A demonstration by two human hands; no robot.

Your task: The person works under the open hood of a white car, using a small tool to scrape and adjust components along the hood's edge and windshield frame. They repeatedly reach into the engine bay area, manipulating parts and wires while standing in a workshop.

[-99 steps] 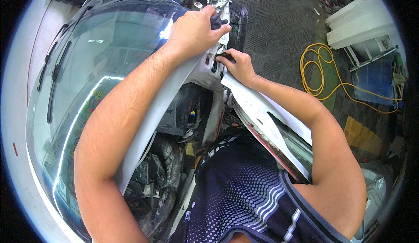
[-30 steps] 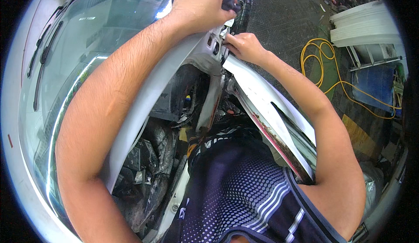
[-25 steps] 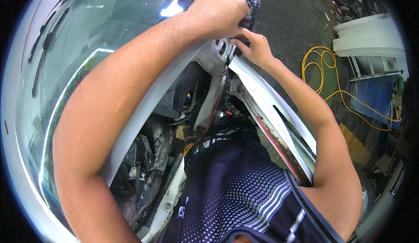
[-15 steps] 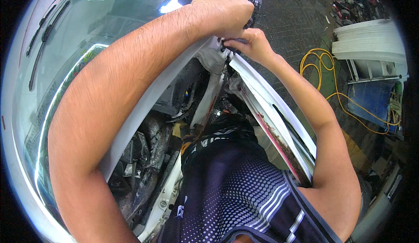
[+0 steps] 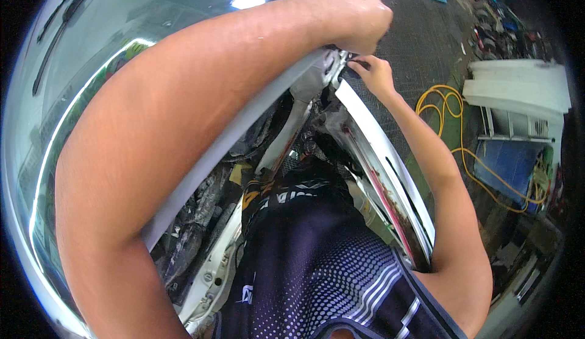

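Note:
My left hand (image 5: 353,15) is closed in a fist-like grip above the top corner where a white car pillar (image 5: 228,130) meets an open white door (image 5: 385,150). Its fingers curl under, so whatever they hold is hidden. Just below it, my right hand (image 5: 376,76) has its fingertips pinched together at a small dark part beside that corner; the part is too small to name. My body stands between the door and the car body. Rust and a red strip (image 5: 381,183) run along the door's inner edge.
To the left lies the windshield glass (image 5: 183,1) with black wipers (image 5: 64,25). At the right, a yellow hose (image 5: 461,138) loops on the floor near white body panels (image 5: 518,86) and a blue panel (image 5: 509,165). Dark car internals (image 5: 198,226) show below my left arm.
The view has shifted, so the car corner and both hands sit farther right in the picture. Both hands stay close to the corner, and less of the dark part shows under my right fingers.

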